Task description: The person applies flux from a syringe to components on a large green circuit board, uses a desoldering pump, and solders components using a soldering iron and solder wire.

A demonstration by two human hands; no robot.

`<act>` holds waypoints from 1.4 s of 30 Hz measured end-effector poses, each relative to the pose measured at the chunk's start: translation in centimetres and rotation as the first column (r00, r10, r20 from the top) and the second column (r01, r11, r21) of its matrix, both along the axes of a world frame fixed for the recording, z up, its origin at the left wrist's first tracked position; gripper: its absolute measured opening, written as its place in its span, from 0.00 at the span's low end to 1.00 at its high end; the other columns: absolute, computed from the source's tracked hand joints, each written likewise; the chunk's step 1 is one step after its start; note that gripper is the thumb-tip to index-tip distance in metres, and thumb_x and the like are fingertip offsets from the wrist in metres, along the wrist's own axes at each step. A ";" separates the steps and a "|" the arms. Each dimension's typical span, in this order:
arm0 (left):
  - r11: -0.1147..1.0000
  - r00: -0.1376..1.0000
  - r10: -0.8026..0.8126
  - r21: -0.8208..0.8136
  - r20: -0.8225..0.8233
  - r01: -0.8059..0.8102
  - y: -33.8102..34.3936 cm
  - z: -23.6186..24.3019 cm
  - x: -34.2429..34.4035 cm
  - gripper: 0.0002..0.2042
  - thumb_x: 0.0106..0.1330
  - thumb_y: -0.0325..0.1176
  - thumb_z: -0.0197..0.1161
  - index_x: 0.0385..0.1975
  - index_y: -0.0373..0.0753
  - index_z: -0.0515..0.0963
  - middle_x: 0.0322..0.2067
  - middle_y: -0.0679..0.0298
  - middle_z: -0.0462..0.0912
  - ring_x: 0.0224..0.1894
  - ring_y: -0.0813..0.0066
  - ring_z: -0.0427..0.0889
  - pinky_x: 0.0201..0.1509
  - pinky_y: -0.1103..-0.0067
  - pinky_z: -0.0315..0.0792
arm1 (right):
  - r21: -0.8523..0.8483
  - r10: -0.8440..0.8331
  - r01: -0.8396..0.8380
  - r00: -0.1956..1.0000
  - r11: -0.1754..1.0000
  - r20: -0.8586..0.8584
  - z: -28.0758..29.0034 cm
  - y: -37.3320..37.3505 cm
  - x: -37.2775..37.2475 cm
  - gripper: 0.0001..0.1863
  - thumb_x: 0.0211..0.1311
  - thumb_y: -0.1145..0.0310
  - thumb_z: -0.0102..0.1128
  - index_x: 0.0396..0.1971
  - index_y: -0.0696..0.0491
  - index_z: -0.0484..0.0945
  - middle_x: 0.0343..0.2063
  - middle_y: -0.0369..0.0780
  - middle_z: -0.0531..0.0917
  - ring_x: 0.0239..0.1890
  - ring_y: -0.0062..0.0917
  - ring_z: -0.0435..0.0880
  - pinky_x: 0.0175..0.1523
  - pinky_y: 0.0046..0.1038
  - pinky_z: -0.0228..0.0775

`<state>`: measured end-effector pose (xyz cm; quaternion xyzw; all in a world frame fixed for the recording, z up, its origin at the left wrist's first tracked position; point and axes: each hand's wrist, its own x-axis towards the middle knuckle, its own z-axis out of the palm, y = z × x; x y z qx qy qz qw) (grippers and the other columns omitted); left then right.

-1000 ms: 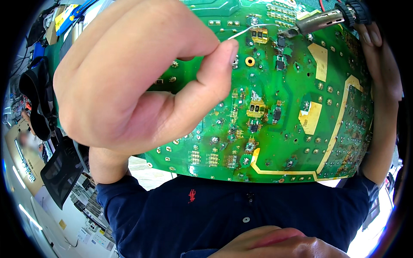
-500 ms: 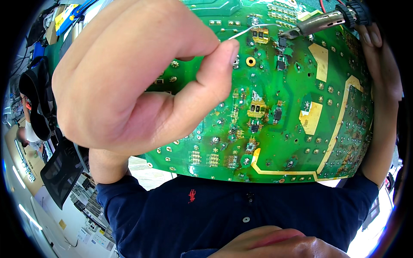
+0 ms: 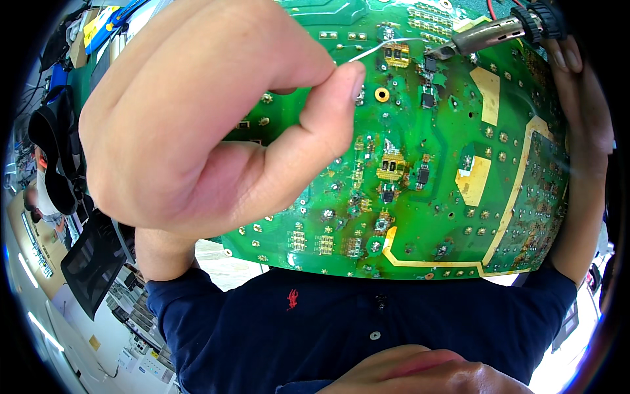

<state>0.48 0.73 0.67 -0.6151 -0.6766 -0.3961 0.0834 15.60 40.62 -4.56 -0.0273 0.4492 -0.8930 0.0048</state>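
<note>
A large green circuit board (image 3: 446, 197) with gold traces and small dark chips fills the middle of the view. My left hand (image 3: 197, 118) is close to the camera and pinches a thin silver solder wire (image 3: 380, 47) between thumb and fingers. The wire's end reaches a small chip near the board's top edge. My right hand (image 3: 581, 85) comes along the right rim and holds a soldering iron (image 3: 499, 29). The iron's tip rests on the board just right of the wire's end.
My dark blue shirt (image 3: 328, 328) lies below the board. At the left stand a black mesh chair (image 3: 92, 262) and a hanging black object (image 3: 52, 157), with another person (image 3: 42, 190) at the rim. Blue and yellow items sit at the top left.
</note>
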 end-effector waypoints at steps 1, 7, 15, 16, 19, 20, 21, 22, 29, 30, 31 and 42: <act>1.000 1.000 -0.003 0.001 0.002 0.003 0.0 0.0 0.0 0.09 0.53 0.10 0.67 0.31 0.25 0.77 0.26 0.53 0.82 0.27 0.73 0.77 0.30 0.86 0.68 | 0.009 -0.008 0.008 1.000 1.000 0.002 0.0 -0.1 0.0 0.12 0.80 0.71 0.32 0.39 0.57 0.67 0.39 0.42 0.71 0.42 0.23 0.69 0.58 0.26 0.63; 1.000 1.000 0.001 -0.002 -0.005 -0.001 0.0 0.0 0.0 0.09 0.53 0.10 0.67 0.31 0.25 0.77 0.26 0.54 0.82 0.27 0.73 0.77 0.30 0.86 0.68 | 0.061 -0.062 0.061 0.998 0.996 0.011 0.2 -0.5 -0.2 0.12 0.80 0.71 0.32 0.40 0.58 0.67 0.40 0.42 0.71 0.42 0.23 0.69 0.59 0.26 0.63; 1.000 1.000 0.009 -0.002 0.008 -0.009 0.1 0.0 0.1 0.08 0.53 0.10 0.67 0.31 0.25 0.78 0.26 0.54 0.81 0.27 0.73 0.77 0.30 0.86 0.68 | 0.139 -0.139 0.136 0.990 0.981 0.017 0.7 -1.1 -0.2 0.12 0.80 0.71 0.32 0.42 0.58 0.67 0.41 0.42 0.72 0.41 0.23 0.69 0.59 0.26 0.63; 1.000 1.000 0.011 0.001 0.005 -0.011 0.1 0.0 0.1 0.08 0.53 0.10 0.67 0.31 0.25 0.78 0.26 0.53 0.81 0.26 0.73 0.77 0.30 0.86 0.68 | 0.148 -0.148 0.144 0.989 0.978 0.017 0.8 -1.2 -0.2 0.12 0.80 0.71 0.32 0.43 0.58 0.67 0.41 0.42 0.72 0.41 0.23 0.69 0.59 0.26 0.63; 1.000 1.000 0.006 -0.018 -0.012 -0.006 0.1 0.2 0.1 0.08 0.53 0.10 0.68 0.31 0.25 0.78 0.26 0.53 0.81 0.26 0.74 0.77 0.29 0.86 0.68 | 0.172 -0.173 0.168 0.985 0.971 0.015 0.9 -1.4 -0.4 0.12 0.80 0.71 0.32 0.43 0.59 0.67 0.42 0.42 0.72 0.41 0.23 0.69 0.60 0.26 0.64; 1.000 1.000 0.012 -0.026 -0.011 -0.012 0.1 0.4 0.2 0.08 0.53 0.10 0.67 0.31 0.25 0.78 0.26 0.53 0.81 0.26 0.74 0.77 0.29 0.86 0.68 | 0.178 -0.180 0.175 0.984 0.968 0.014 0.9 -1.4 -0.5 0.12 0.80 0.71 0.32 0.44 0.59 0.67 0.42 0.42 0.72 0.41 0.23 0.69 0.60 0.26 0.64; 0.999 1.000 0.018 -0.035 -0.011 -0.019 0.0 0.5 0.2 0.08 0.53 0.10 0.67 0.31 0.25 0.78 0.26 0.53 0.81 0.26 0.74 0.77 0.29 0.87 0.67 | 0.184 -0.186 0.180 0.983 0.966 0.012 0.9 -1.5 -0.6 0.12 0.80 0.71 0.32 0.44 0.59 0.67 0.42 0.42 0.72 0.41 0.23 0.70 0.60 0.25 0.64; 0.999 1.000 0.019 -0.038 -0.006 -0.020 0.0 0.3 0.2 0.08 0.52 0.10 0.67 0.31 0.25 0.78 0.26 0.53 0.81 0.26 0.74 0.77 0.29 0.87 0.67 | 0.196 -0.197 0.191 0.980 0.962 0.014 0.9 -1.6 -0.6 0.12 0.80 0.71 0.32 0.44 0.59 0.67 0.42 0.42 0.72 0.41 0.23 0.70 0.60 0.25 0.64; 1.000 1.000 0.016 -0.015 -0.020 -0.016 0.2 0.2 0.1 0.08 0.52 0.11 0.68 0.30 0.26 0.78 0.24 0.55 0.81 0.25 0.74 0.76 0.28 0.86 0.66 | 0.263 -0.266 0.253 0.964 0.931 0.012 1.2 -2.1 -0.6 0.12 0.80 0.71 0.32 0.46 0.59 0.67 0.43 0.42 0.72 0.41 0.22 0.70 0.60 0.25 0.64; 1.000 0.999 0.023 -0.018 -0.024 -0.024 0.3 0.4 0.2 0.08 0.52 0.11 0.68 0.30 0.26 0.78 0.24 0.55 0.81 0.24 0.74 0.76 0.28 0.85 0.66 | 0.270 -0.274 0.261 0.962 0.927 0.010 1.4 -2.1 -0.7 0.12 0.80 0.71 0.32 0.46 0.59 0.67 0.43 0.42 0.72 0.41 0.22 0.70 0.60 0.25 0.64; 0.999 0.999 0.031 -0.018 -0.028 -0.031 0.3 0.4 0.2 0.08 0.51 0.11 0.68 0.30 0.26 0.78 0.24 0.55 0.81 0.24 0.74 0.76 0.28 0.85 0.66 | 0.281 -0.282 0.269 0.959 0.921 0.006 1.5 -2.1 -0.8 0.12 0.80 0.71 0.32 0.47 0.59 0.67 0.43 0.42 0.72 0.41 0.22 0.70 0.60 0.25 0.64; 1.000 0.998 0.026 -0.014 -0.059 -0.027 0.4 0.5 0.1 0.08 0.51 0.12 0.69 0.28 0.28 0.78 0.23 0.55 0.81 0.23 0.74 0.76 0.27 0.85 0.66 | 0.382 -0.374 0.350 0.927 0.855 -0.013 2.1 -2.8 -1.3 0.13 0.80 0.70 0.32 0.49 0.60 0.67 0.44 0.43 0.73 0.41 0.22 0.70 0.61 0.25 0.64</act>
